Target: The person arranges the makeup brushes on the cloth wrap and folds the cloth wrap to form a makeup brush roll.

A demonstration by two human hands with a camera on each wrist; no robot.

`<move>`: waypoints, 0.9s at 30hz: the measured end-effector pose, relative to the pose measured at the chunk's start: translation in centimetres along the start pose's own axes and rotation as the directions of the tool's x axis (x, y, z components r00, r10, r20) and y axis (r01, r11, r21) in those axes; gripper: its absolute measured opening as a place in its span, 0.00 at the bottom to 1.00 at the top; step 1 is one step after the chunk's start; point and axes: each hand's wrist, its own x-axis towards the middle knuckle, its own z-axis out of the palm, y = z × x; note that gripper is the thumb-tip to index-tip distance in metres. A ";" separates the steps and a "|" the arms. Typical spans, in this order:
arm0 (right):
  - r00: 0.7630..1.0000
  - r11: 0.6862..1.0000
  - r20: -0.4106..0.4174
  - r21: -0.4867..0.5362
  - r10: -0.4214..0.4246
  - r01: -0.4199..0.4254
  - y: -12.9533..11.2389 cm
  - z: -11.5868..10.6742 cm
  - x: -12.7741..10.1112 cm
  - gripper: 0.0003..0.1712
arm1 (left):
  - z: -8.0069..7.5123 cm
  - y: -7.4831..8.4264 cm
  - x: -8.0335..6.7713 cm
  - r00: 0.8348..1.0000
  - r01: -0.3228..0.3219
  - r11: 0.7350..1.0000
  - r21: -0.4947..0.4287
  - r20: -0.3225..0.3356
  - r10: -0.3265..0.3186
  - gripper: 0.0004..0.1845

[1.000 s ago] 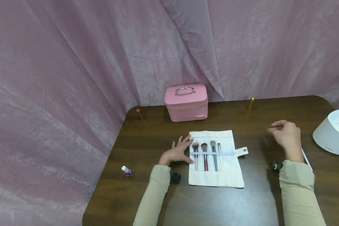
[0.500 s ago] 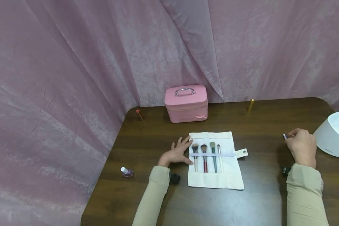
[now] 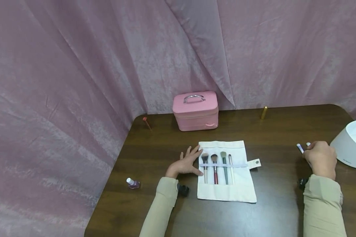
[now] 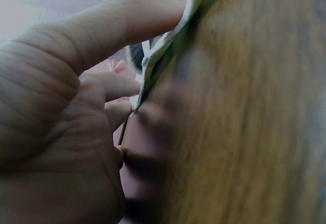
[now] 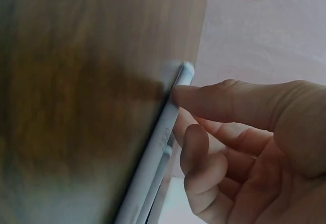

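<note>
Left hand [image 3: 186,163] flat on brush roll [image 3: 225,191], right hand [image 3: 320,158] pinching half-hidden white pens [image 3: 299,147]

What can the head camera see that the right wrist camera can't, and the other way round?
Only the head view shows the pink case, the brush roll and the left hand resting at its edge. Only the right wrist view shows a fingertip touching a white pen lying on the table. Both show the right hand and the gold tube.
</note>
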 end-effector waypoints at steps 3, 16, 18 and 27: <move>1.000 1.000 0.023 -0.008 0.012 -0.012 0.0 0.0 0.2 0.15 | 0.0 0.0 -0.1 1.000 -0.001 1.000 -0.006 0.001 0.001 0.55; 0.997 0.998 0.051 -0.014 -0.065 0.065 -2.4 -0.2 0.3 0.19 | -0.1 0.3 -0.1 1.000 -0.003 1.000 -0.001 0.013 0.003 0.55; 0.995 0.997 0.057 0.019 -0.080 0.079 -3.3 -0.3 0.1 0.19 | 0.0 0.2 -0.2 1.000 -0.004 1.000 0.004 0.014 0.004 0.55; 0.989 0.967 0.099 0.241 -0.107 0.080 -7.0 0.4 -0.3 0.22 | -0.2 0.3 -0.3 1.000 0.004 1.000 0.006 0.010 -0.004 0.55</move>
